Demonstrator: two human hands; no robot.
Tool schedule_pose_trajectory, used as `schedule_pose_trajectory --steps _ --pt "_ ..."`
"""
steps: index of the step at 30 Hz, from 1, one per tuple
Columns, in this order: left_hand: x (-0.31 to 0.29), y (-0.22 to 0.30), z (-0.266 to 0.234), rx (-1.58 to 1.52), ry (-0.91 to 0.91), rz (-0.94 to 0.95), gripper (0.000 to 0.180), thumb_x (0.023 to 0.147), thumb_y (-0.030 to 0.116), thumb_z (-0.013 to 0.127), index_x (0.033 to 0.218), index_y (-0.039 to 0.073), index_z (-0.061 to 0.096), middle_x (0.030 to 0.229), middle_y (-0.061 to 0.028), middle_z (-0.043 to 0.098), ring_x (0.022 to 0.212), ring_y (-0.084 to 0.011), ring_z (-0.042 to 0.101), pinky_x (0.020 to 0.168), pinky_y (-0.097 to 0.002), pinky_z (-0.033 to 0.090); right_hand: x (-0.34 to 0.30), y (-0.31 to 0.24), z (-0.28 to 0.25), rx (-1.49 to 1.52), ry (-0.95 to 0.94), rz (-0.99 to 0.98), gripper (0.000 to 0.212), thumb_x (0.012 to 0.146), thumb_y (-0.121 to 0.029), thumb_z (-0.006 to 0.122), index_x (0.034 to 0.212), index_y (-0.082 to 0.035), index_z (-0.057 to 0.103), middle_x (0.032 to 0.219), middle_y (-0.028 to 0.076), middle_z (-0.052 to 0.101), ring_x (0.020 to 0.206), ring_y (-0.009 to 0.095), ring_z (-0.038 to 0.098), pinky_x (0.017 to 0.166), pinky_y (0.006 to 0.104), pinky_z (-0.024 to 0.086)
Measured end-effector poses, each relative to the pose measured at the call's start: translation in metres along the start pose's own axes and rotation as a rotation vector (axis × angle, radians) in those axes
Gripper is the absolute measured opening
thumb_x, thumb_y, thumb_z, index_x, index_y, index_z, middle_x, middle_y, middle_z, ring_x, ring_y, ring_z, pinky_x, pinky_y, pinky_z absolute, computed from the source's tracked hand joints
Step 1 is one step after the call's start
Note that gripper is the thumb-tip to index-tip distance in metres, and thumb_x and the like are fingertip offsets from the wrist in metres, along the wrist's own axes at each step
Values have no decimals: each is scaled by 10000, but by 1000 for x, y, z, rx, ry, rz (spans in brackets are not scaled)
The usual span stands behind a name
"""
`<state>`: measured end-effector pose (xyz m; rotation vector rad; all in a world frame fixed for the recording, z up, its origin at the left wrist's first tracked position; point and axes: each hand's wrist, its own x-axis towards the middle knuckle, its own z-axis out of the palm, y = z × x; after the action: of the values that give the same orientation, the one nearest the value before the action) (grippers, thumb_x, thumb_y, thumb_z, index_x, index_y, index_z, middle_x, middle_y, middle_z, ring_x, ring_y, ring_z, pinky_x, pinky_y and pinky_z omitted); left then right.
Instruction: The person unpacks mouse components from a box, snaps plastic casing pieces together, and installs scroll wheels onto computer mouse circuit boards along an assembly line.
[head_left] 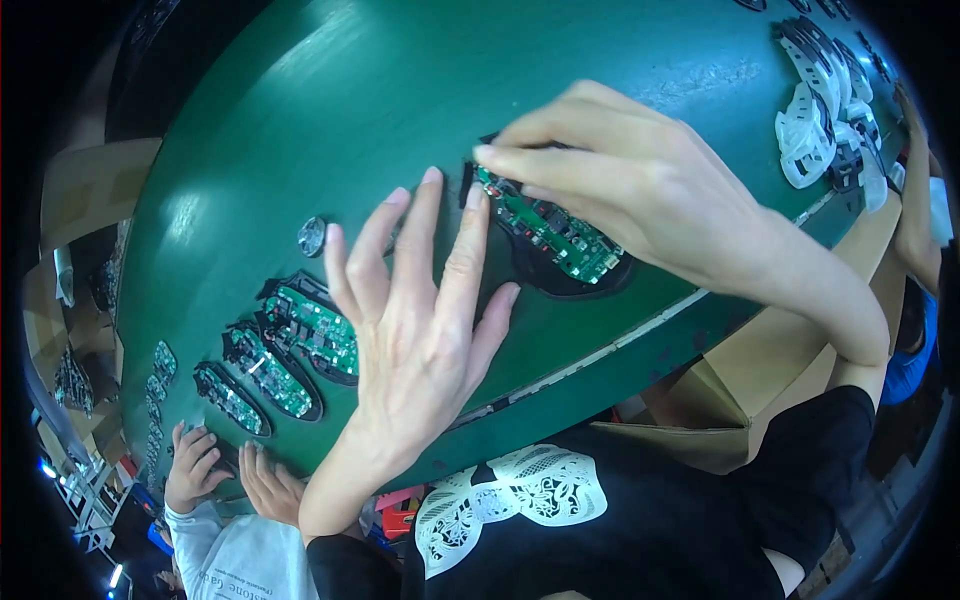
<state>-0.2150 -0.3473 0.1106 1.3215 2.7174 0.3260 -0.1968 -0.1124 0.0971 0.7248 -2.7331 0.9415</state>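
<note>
A green circuit board (560,235) sits in a black, mouse-shaped base on the table in front of me. My right hand (650,185) reaches over its far left end, thumb and fingers pinched together there; anything between them is too small or hidden to make out. With fingers spread, my left hand (415,325) rests beside the same base, its index fingertip touching the board's left edge. Close to the left fingertips lies a small round dark part (312,237). Several similar bases with boards (268,372) line up to the left, one partly behind my left hand.
The green table (400,90) curves around me. White and black plastic shells (808,130) pile up at the far right. Small boards (158,385) form a row at the left edge. A co-worker's hands (235,475) rest at lower left; an open cardboard box (740,400) stands below the table edge.
</note>
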Motion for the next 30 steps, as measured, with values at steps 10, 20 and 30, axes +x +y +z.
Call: schedule_pose_trajectory --steps 10,20,30 --pt "26 -8 -14 4 79 28 702 803 7 730 1461 57 491 1414 -127 568 1346 -350 453 1145 -443 315 -12 -13 12 -276 131 39 468 737 -5 679 1196 -94 705 1161 97 656 966 253 637 660 285 576" --pt "29 -7 -9 -78 -76 151 682 743 -16 752 1364 235 627 1529 -124 460 1374 -363 414 1146 -443 322 -67 -27 -19 -81 81 331 271 675 4 816 922 -45 716 894 61 635 760 229 594 601 331 486" --pt "20 -3 -31 -36 -44 85 690 694 -13 781 1309 276 668 1546 -122 442 1367 -357 424 1123 -437 346 -66 -22 -5 -138 152 207 270 648 -41 825 892 -50 708 878 37 639 734 190 599 508 293 482"
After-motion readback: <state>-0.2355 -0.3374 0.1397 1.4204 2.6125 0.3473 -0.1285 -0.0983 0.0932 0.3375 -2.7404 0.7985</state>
